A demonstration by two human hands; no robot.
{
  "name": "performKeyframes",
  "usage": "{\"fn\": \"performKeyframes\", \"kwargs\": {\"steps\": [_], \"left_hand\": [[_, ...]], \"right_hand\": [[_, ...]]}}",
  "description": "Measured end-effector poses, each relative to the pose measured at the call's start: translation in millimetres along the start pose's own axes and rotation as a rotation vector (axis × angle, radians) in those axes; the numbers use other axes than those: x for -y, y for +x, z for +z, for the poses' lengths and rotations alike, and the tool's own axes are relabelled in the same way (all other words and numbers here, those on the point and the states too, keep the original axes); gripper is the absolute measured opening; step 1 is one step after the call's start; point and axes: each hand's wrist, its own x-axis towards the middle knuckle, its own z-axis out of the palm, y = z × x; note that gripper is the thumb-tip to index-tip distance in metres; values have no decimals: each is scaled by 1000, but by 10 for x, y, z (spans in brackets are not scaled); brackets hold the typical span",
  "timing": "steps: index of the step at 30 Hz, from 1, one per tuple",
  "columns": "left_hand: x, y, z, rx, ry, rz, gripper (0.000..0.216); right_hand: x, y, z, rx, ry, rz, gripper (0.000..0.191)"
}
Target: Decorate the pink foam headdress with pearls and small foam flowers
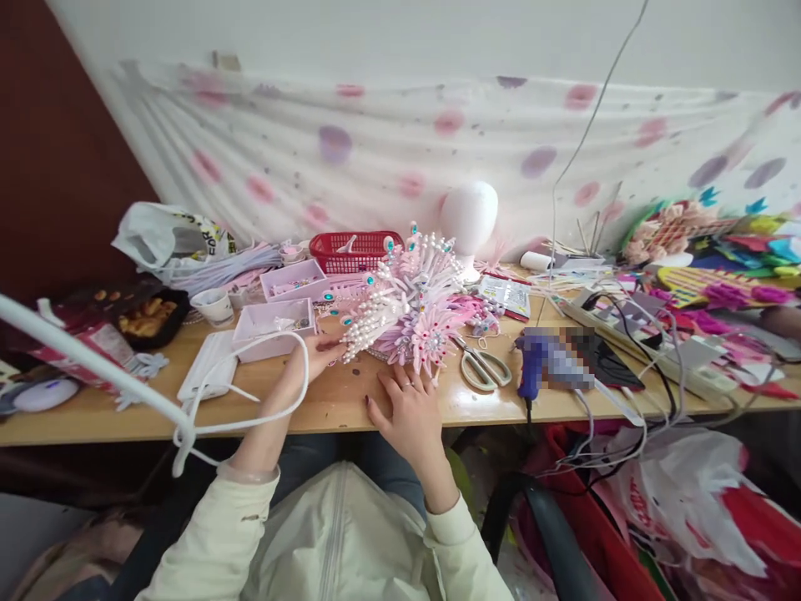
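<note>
A pink and white beaded headdress [410, 309] with pearl strands, teal gems and pink flower shapes lies on the wooden table [325, 405]. My left hand [318, 351] reaches to its left edge, fingers curled against the pearl strands. My right hand [406, 401] rests flat on the table just below the headdress, fingers spread and touching its pink flowers. A white cable [275, 401] loops over my left forearm.
Scissors [481, 366] and a blue glue gun [531, 367] lie right of the headdress. Pink trays [275, 321], a red basket [354, 249], a white foam head [468, 217], a cup [214, 305] and a food tray [150, 317] stand behind and left. Tangled cables and craft pieces fill the right.
</note>
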Motion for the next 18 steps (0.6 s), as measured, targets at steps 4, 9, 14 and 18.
{"fn": "performKeyframes", "kwargs": {"steps": [4,9,14,18], "left_hand": [[15,-77,-151,-57,-115,-61,30],[155,-438,-93,-322,-306,-87,30],[171,-940,198,-197,-434,-201,34],[46,-1007,305,-17,-472,-246,36]], "right_hand": [[0,-10,3,14,25,17,43],[2,-9,8,13,15,12,41],[51,52,14,27,0,-5,42],[149,139,48,26,13,-22,37]]}}
